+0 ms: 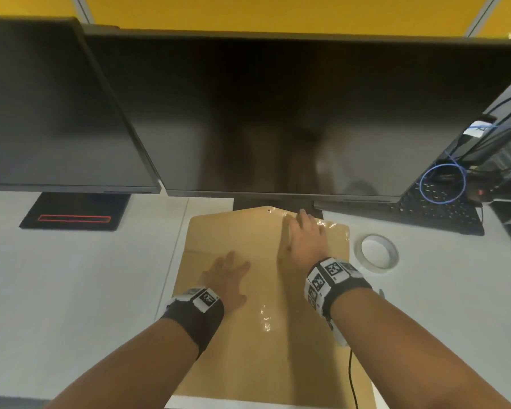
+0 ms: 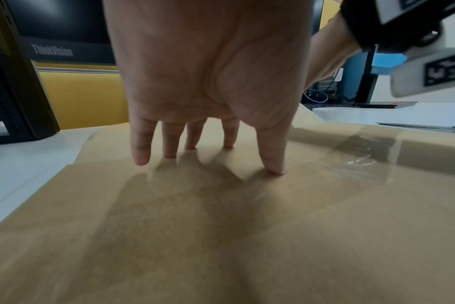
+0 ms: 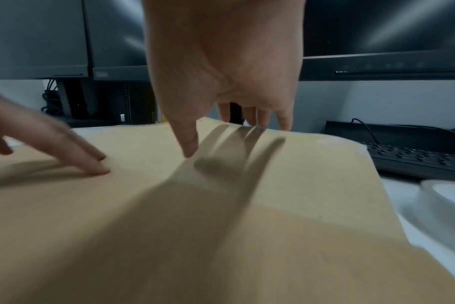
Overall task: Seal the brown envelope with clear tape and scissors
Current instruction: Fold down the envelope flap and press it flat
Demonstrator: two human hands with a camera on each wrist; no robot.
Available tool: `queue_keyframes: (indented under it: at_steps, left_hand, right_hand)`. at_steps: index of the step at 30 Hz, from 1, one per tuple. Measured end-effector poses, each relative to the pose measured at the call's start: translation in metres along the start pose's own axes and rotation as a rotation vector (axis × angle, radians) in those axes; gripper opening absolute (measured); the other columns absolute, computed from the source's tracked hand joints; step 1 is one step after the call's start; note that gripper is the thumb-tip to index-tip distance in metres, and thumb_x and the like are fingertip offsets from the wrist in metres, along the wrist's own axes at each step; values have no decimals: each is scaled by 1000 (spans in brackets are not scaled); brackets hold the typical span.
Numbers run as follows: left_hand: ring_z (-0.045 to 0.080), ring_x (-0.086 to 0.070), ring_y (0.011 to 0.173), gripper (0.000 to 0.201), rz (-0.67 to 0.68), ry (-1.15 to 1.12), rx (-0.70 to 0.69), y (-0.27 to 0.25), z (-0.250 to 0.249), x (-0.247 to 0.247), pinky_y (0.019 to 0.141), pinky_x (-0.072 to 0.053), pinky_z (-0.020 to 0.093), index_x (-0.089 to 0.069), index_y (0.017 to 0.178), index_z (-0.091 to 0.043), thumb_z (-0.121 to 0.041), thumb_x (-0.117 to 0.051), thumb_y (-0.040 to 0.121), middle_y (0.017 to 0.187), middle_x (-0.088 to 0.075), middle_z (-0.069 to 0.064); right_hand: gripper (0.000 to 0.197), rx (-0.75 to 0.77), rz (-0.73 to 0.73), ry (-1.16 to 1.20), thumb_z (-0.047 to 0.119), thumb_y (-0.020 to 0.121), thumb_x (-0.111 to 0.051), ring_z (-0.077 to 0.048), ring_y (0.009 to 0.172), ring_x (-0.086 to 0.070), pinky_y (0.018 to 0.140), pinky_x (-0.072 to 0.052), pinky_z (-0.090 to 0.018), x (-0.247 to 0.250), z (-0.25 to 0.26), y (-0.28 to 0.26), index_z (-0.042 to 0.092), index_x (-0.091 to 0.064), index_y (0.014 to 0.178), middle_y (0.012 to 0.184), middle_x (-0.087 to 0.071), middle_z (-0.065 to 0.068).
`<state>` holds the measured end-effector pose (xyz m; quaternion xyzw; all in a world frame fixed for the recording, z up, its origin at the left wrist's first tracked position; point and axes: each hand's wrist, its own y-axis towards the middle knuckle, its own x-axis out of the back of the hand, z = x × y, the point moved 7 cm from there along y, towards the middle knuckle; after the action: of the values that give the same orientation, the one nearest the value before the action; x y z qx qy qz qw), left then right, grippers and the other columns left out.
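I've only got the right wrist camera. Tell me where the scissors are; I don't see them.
Observer: The scissors lie on the white table, just off the right edge of the brown envelope. The left wrist view shows the blades.
Operator: Now tell me whether any tape is on the envelope.
Observer: Yes. A glossy clear tape strip runs across the envelope, and the right hand lies over its far end.
Operator: Report the left hand.
Observer: The head view shows it whole. The left hand rests flat on the envelope, left of the strip, with fingers spread and holding nothing.
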<state>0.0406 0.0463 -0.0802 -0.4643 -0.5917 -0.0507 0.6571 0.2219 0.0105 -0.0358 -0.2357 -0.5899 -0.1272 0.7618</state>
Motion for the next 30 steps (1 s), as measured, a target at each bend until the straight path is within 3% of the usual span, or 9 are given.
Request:
queue_keyframes:
  at_steps: [3, 6, 10, 13, 20, 21, 23, 26, 30]
  left_hand:
    - [29, -4, 146, 78, -28, 5, -11, 0, 2, -1, 113, -25, 49, -10, 149, -37, -49, -56, 87, 160, 6, 3]
    - [28, -6, 146, 79, -45, 13, -22, -2, 3, 0, 113, -24, 49, -11, 149, -37, -51, -56, 86, 160, 3, 4]
    - [28, -5, 147, 79, -32, 12, -20, -3, 3, -2, 115, -20, 50, -10, 149, -37, -51, -55, 87, 160, 3, 4]
    - [28, -16, 143, 78, -64, 52, -6, -4, 4, 1, 112, -23, 49, -17, 147, -31, -53, -56, 84, 157, -10, 6]
    - [24, -58, 91, 52, -575, 129, -211, -32, -23, 59, 79, -49, 37, -46, 107, -20, -45, -70, 69, 105, -52, 2]
    - [25, -60, 89, 54, -655, 115, -225, -36, -24, 67, 77, -52, 38, -48, 106, -19, -41, -75, 64, 105, -55, 3]
    - [26, -60, 103, 61, -747, 63, -219, -39, -23, 82, 90, -50, 44, -52, 118, -17, -32, -77, 65, 119, -58, 6]
    - [23, -49, 122, 44, -548, 60, -208, -32, -20, 80, 108, -35, 42, -47, 134, -24, -24, -54, 90, 136, -51, -2]
    - [22, -56, 113, 36, -268, 61, -210, -21, -6, 38, 93, -47, 40, -54, 124, -29, -16, -39, 94, 128, -58, -3]
  right_hand:
    - [84, 4, 64, -43, 29, 83, -58, -29, 147, -6, 119, -7, -52, 1, 4, 18, 25, -6, 149, 159, -6, -10]
    - [89, 15, 69, -20, 35, 81, -59, -27, 146, -13, 119, -4, -52, 4, 5, 26, 26, -4, 149, 156, -19, -7]
    - [71, 42, -9, 50, 30, 86, -58, -28, 130, -39, 117, -20, -44, 16, 5, 24, 21, -23, 146, 138, -40, -9]
    - [49, 110, -56, 93, 27, 89, -55, -29, 119, -47, 105, -34, -40, 27, 8, 14, 20, -40, 135, 130, -47, -7]
    - [26, 211, -106, 146, 26, 91, -51, -24, 106, -56, 89, -42, -34, 36, 11, -25, 20, -52, 117, 114, -63, -2]
    - [27, 201, -98, 156, 27, 91, -51, -25, 107, -56, 88, -43, -33, 36, 10, -31, 20, -52, 117, 114, -64, -3]
    - [27, 209, -81, 144, 28, 91, -50, -24, 108, -58, 87, -45, -32, 30, 11, -39, 22, -56, 117, 114, -66, -1]
    - [23, 244, -51, 119, 28, 91, -48, -21, 102, -60, 82, -45, -29, 16, 12, -51, 25, -63, 108, 107, -69, 3]
    - [30, 258, 77, 108, 17, 87, -49, -19, 108, -57, 89, -45, -30, -7, 11, -64, 26, -64, 112, 115, -66, 5]
